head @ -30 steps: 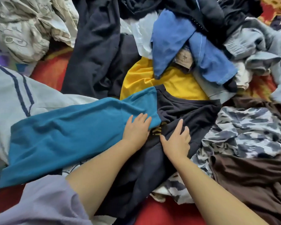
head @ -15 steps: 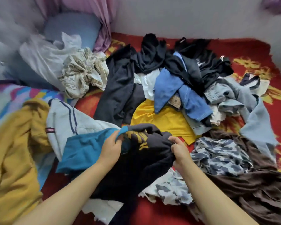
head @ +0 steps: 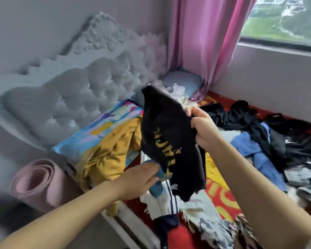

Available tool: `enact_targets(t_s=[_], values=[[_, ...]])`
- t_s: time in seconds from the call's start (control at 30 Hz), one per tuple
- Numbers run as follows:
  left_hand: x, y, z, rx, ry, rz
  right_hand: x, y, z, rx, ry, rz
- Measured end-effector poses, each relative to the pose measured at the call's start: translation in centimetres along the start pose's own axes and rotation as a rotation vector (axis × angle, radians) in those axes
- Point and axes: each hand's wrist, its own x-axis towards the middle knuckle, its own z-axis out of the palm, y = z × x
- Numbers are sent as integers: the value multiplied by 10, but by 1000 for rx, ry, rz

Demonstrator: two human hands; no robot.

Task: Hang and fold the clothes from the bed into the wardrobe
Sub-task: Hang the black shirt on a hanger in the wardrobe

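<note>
Black garment lifted off the bed, hanging from 1 hand

The right hand (head: 202,126) pinches the top edge of the black garment (head: 171,144), whose long axis drops straight down from that grip above the bed (head: 221,196). The left hand (head: 142,178), fingers spread flat, is nearer its lower hem, touching it. Count: 1 garment held, 2 hands, many clothes heaped below.

two bare forearms, left hand (head: 140,178), right hand (head: 203,126), no sleeves showing
</note>
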Motion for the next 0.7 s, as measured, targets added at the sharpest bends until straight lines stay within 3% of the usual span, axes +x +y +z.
enact_targets(t_s=[0.07, 0.2, 0.27, 0.3, 0.37, 0.47, 0.53, 0.6, 0.7], values=[[-33, 3, -17, -18, 106, -26, -6, -20, 35, 26, -85, -20], [-97, -6, -62, -168, 762, -271, -31, -56, 104, -56, -254, -80], [-123, -8, -91, -282, 964, -463, -47, -67, 138, -96, -331, -107], [-135, -5, -104, -374, 989, -516, -54, -71, 155, -90, -355, -123], [-165, 7, -122, -626, 890, -555, -67, -79, 189, -45, -389, -152], [-218, 23, -133, -1005, 658, -464, -92, -84, 245, 41, -459, -171], [-261, 28, -137, -1126, 609, -436, -113, -80, 287, 78, -519, -169], [-311, 34, -144, -1155, 692, -486, -137, -69, 329, 79, -562, -174], [-393, 40, -165, -1131, 988, -536, -163, -47, 380, -33, -601, -200]])
